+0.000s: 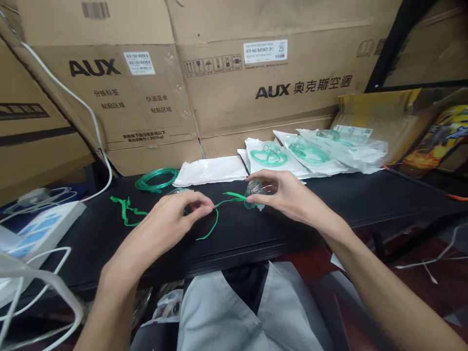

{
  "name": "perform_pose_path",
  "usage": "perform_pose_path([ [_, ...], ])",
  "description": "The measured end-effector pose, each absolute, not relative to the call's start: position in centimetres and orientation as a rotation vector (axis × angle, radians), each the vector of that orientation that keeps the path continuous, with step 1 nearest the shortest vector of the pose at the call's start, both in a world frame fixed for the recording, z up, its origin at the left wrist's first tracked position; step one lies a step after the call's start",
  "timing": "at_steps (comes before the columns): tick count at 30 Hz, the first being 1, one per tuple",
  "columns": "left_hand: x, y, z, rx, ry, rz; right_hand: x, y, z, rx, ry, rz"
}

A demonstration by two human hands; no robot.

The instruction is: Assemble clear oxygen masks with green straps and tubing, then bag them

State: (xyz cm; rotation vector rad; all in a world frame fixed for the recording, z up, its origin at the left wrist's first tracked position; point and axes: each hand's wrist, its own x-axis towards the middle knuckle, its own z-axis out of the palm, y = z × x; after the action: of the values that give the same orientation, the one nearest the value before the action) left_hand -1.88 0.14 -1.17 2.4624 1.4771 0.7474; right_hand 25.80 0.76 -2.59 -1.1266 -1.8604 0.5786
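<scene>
In my right hand (280, 197) is a clear plastic oxygen mask (255, 189), gripped between thumb and fingers above the black table. A green elastic strap (229, 199) runs from the mask's side to my left hand (185, 209). My left thumb and forefinger pinch this strap, and a loose end hangs below them. Partly hidden behind my left hand lies another clear plastic piece (178, 191). Left of that hand, a second green strap (126, 210) rests in loose bends on the table. A coil of green tubing (156, 180) lies just behind.
Several white packets with green tubing (269, 156) lie along the back, beside a flat white packet (212, 171). Large cardboard boxes (219, 107) stand behind the black table (234, 243). At left are a white power strip (47, 229) and white cables (54, 287).
</scene>
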Motion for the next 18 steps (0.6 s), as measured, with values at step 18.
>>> perform_pose_path([
  [18,-0.4,-0.2,-0.9,2.425,1.27,0.722,26.6,1.6,-3.2,-1.048,-1.962,0.49],
])
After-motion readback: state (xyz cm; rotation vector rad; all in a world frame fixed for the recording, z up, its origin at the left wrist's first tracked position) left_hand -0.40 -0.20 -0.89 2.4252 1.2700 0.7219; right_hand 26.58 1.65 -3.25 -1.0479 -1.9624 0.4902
